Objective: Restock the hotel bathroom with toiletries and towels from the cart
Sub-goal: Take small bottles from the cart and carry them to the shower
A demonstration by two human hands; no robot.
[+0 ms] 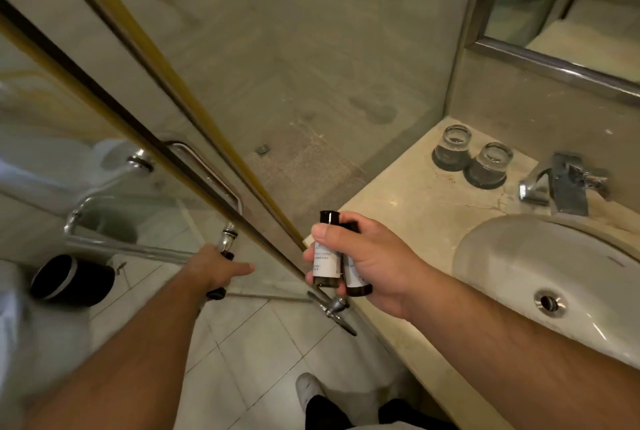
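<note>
Clenched two dark toiletry bottles (327,266) in the right grip (374,263) at the table's (415,201) 9 o'clock edge, clasped the shower door handle (227,237) in the left grip (211,270) further toward 9; seemingly mid-delivery, next needed to pull that door open

Dark trousers (323,412), apparently white shoe (308,389)

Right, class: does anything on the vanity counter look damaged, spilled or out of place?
Yes: a thin dark crack runs across the stone counter beside the tap, and small brownish specks lie beside the two upturned glasses. Nothing looks spilled or knocked over.
</note>
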